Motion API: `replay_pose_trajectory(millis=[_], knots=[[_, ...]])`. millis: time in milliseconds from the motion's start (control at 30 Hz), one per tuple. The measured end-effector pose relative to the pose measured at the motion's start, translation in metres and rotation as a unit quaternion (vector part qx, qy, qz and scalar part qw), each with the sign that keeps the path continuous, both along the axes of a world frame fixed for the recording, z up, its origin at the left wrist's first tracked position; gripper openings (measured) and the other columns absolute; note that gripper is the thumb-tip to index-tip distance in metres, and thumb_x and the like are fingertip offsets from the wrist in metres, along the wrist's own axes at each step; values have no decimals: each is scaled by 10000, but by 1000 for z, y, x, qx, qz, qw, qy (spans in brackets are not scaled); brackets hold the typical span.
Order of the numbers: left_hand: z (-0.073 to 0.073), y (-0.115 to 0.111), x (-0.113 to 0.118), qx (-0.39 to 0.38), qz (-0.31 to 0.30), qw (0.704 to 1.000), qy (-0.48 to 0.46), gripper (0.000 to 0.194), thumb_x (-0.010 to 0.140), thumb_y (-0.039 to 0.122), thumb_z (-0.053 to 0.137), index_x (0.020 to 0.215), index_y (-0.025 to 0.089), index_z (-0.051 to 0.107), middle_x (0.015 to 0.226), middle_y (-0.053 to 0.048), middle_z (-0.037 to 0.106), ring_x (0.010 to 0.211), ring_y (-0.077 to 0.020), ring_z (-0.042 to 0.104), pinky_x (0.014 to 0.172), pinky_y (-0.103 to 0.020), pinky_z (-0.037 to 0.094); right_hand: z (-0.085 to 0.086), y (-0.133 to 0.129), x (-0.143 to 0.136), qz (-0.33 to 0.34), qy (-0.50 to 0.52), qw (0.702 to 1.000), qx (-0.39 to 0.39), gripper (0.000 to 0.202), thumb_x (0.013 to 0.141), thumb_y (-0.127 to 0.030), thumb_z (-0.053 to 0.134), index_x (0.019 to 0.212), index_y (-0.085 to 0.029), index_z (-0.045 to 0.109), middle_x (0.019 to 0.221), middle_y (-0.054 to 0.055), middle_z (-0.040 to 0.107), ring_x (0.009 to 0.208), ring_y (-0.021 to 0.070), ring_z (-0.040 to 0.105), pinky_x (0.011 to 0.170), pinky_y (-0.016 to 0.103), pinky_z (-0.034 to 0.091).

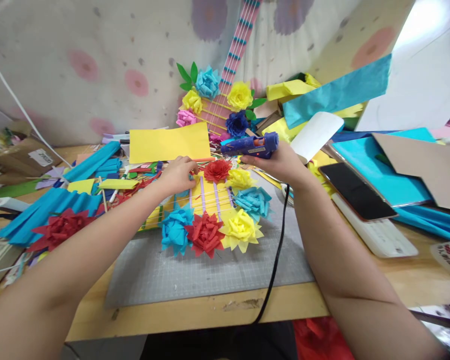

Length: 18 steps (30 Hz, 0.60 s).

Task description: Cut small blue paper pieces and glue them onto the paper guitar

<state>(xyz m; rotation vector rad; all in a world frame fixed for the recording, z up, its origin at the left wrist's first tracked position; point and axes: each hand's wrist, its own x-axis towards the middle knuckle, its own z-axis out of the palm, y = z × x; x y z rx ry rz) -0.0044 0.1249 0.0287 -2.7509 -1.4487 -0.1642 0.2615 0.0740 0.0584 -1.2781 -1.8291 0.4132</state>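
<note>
My right hand (279, 162) is wrapped around a blue hot glue gun (249, 146), its nozzle pointing left above the flowers. A small red light glows on the gun's side. My left hand (178, 172) has its fingers bent and drawn together at the far edge of a yellow craft guitar (209, 197); what they pinch is mostly hidden. Along the guitar's body sit a red paper flower (217, 171), a light blue flower (253, 201), a yellow flower (242, 229) and others. The guitar rests on a grey cutting mat (210, 275).
A pink flowered guitar (230, 75) leans at the back. Yellow card (169, 143) stands behind my left hand. Blue crepe paper (52, 212) and a loose red flower (63, 229) lie left. A phone (356, 191) lies right. The gun's black cord (276, 265) hangs over the table's front edge.
</note>
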Motion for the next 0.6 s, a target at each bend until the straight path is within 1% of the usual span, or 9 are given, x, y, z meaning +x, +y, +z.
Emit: replay_pose_trajectory(millis=[133,267,400,467,600], knots=[[1,-5,5,-29,62,998,-12,300,650,213,561,947,190,599,993,-78,603,924,-246,587,773,-337,454,0,0,0,5,-4,1000,10,458,683,-541,671,939,-162,685,818,42,660,748,198,578,635,296,426],[-1,-12,11,-44,122,991,-31,289,682,213,542,969,191,562,1020,-88,616,966,-256,592,753,-336,458,0,0,0,8,-3,1000,12,470,683,-542,670,961,-163,686,846,46,661,767,201,582,657,303,435],[-4,-17,15,-48,173,983,-44,320,706,221,523,1025,197,527,1075,-91,633,987,-272,602,729,-349,465,1,-1,-1,9,-4,1000,9,465,684,-535,671,955,-158,688,849,47,660,770,199,582,663,304,435],[-5,-19,15,-51,181,981,-52,346,706,219,521,1051,204,512,1094,-88,635,996,-271,603,725,-348,468,2,-1,-1,7,-3,1000,7,464,683,-534,671,951,-156,688,844,47,660,768,201,583,658,305,435],[-6,-19,11,-53,173,980,-78,387,691,228,539,1075,202,493,1109,-99,630,1000,-276,604,732,-356,474,2,-2,-1,-3,2,1000,-3,483,670,-541,678,968,-160,685,848,52,665,768,210,591,649,307,441]])
